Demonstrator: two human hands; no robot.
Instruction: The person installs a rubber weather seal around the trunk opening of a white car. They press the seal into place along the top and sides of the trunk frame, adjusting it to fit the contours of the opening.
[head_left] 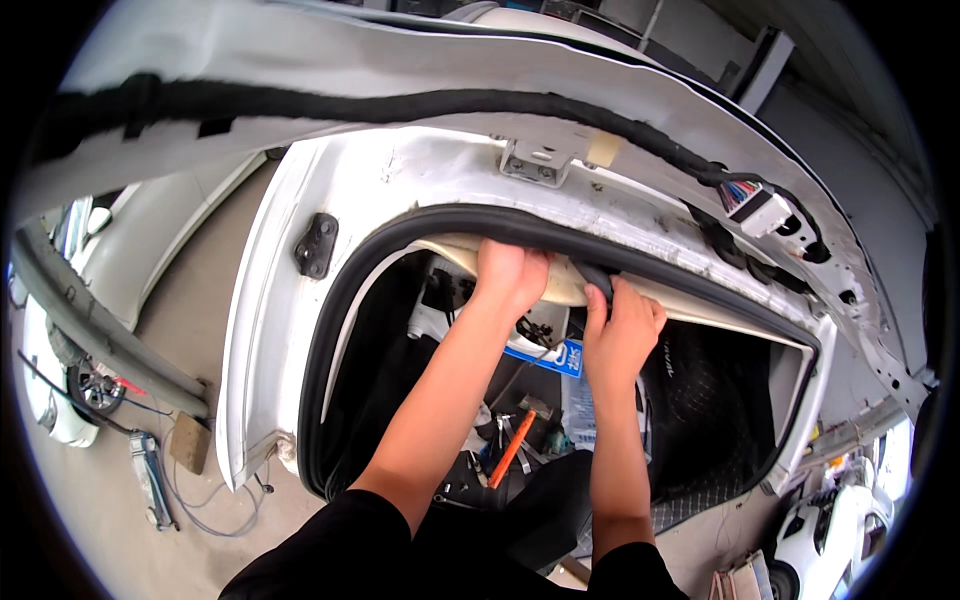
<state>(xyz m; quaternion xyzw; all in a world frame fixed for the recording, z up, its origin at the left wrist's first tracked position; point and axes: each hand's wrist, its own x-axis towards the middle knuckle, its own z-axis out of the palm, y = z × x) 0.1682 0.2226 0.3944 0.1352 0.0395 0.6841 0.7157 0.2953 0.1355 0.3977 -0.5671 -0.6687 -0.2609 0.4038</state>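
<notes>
A thick black rubber seal (345, 335) runs round the opening of a white car body (380, 165). At its upper edge, my left hand (512, 275) is closed against the seal, its fingertips hidden beneath it. Just to the right, my right hand (622, 325) pinches a drooping stretch of the seal between thumb and fingers. Between and beside both hands shows the beige edge of the headliner (565, 284), hanging slightly below the seal.
Overhead stretches a raised white panel with a black wiring harness (400, 103) and a connector (762, 212). Inside the opening lie an orange-handled tool (512, 450) and several loose tools. A metal hinge bracket (535, 163) sits above the seal; a grey post (110, 320) stands at left.
</notes>
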